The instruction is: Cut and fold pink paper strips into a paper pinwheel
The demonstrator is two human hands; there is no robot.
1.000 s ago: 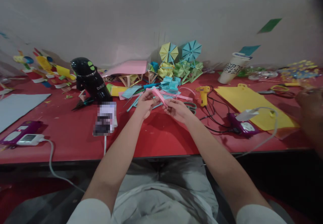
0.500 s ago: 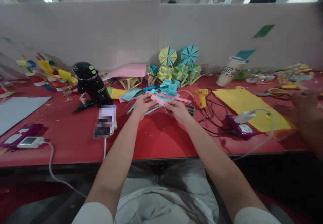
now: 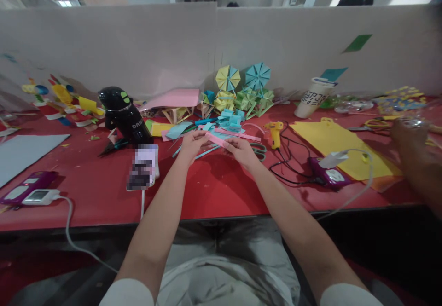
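Observation:
A narrow pink paper strip (image 3: 216, 140) is stretched between my two hands, just above the red table. My left hand (image 3: 194, 146) pinches its left end, and my right hand (image 3: 239, 150) grips the right end between thumb and fingers. Blue folded paper pieces (image 3: 231, 120) and loose blue and pink strips lie right behind my fingers. Scissors with green handles (image 3: 258, 151) rest beside my right hand, partly hidden by it. Beyond the scissors stands a yellow hot glue gun (image 3: 275, 133) with a black cord.
Folded paper wheels (image 3: 258, 75) stand against the white partition (image 3: 138, 43). A black bottle (image 3: 124, 117) and a phone (image 3: 143, 167) are at left. To the right are yellow sheets (image 3: 331, 145), a purple power strip (image 3: 328, 173), a paper cup (image 3: 313, 98) and another person's hand (image 3: 410, 145).
My hands hold the pink strip in nearly the same place, and it lies a little flatter. At the right edge the other person's hand has shifted slightly left, a shiny clear thing beside it.

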